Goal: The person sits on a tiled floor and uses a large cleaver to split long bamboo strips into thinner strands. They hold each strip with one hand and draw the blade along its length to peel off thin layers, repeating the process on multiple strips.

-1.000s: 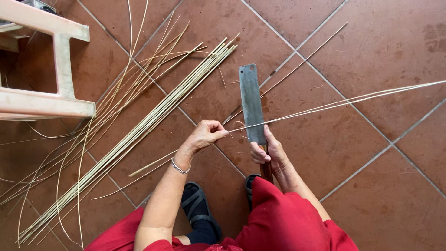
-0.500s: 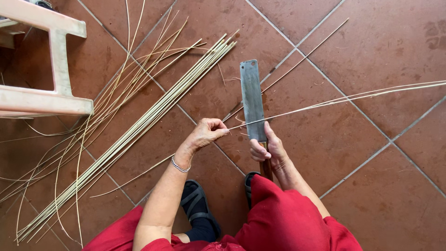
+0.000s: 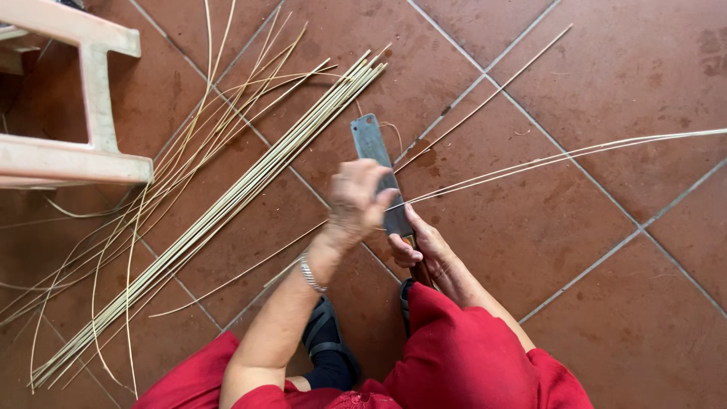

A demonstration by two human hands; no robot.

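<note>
Nearest the lower edge of the floor (image 3: 606, 91), red cloth covers the knees and hides most of a dark sandal (image 3: 327, 350). The right hand (image 3: 424, 246) is closed round the knife handle (image 3: 420, 269), of which only a brown sliver shows. The left hand (image 3: 356, 201) lies over the flat grey blade (image 3: 375, 155), fingers curled together on a thin pale strip (image 3: 560, 157) — the pinch itself is hard to make out. The strip splits in two and runs off the floor's right edge. Farther left, a bundle of straight pale splints (image 3: 227, 208) lies slantwise over terracotta tiles, loose curling slivers (image 3: 189, 144) around it — a pink stool (image 3: 83, 163) is cut off at the top left corner
</note>
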